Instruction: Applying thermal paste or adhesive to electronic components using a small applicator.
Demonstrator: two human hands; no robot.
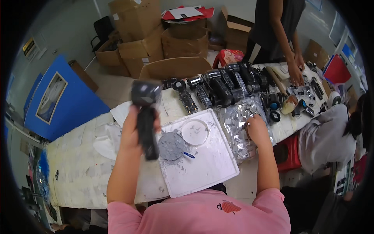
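Though blurred, black tool [145,117] within left hand [132,128].

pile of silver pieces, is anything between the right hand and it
Nothing visible. The right hand already rests on the pile of silver pieces, fingertips in it, just right of the white tray. The left hand is apart, holding a black tool up over the table.
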